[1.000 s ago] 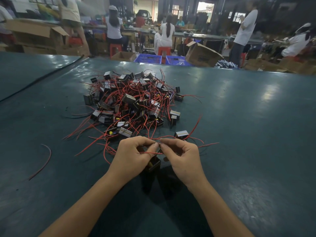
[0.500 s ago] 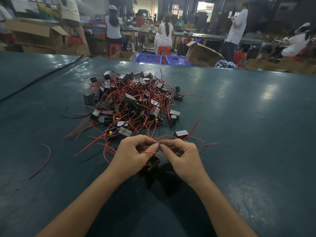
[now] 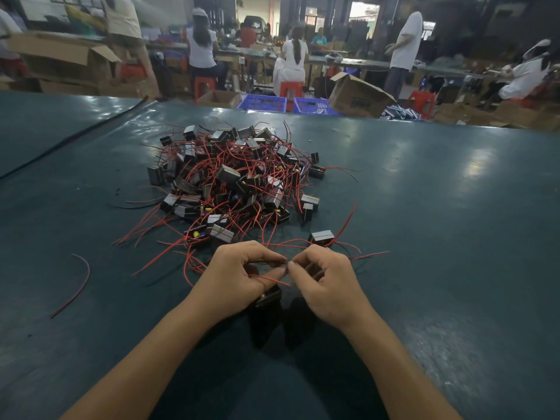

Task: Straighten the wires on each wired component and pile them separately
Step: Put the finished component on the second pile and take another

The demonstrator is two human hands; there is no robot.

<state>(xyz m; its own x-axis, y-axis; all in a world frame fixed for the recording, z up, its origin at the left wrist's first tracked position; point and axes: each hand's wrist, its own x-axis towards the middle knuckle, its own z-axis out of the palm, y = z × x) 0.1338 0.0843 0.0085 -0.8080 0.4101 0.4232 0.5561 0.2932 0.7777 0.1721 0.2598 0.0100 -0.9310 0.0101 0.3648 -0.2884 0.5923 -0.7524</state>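
Near the heap (image 3: 236, 183), left hand (image 3: 233, 277), right hand (image 3: 327, 283), each grip pinching 1 wire (image 3: 280, 262)

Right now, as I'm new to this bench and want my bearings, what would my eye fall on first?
A tangled heap of black components with red wires sits on the table, beyond the hands. Up close, the left hand and right hand meet, pinching a thin wire above a black component tucked under the left hand. A loose red wire lies at left.
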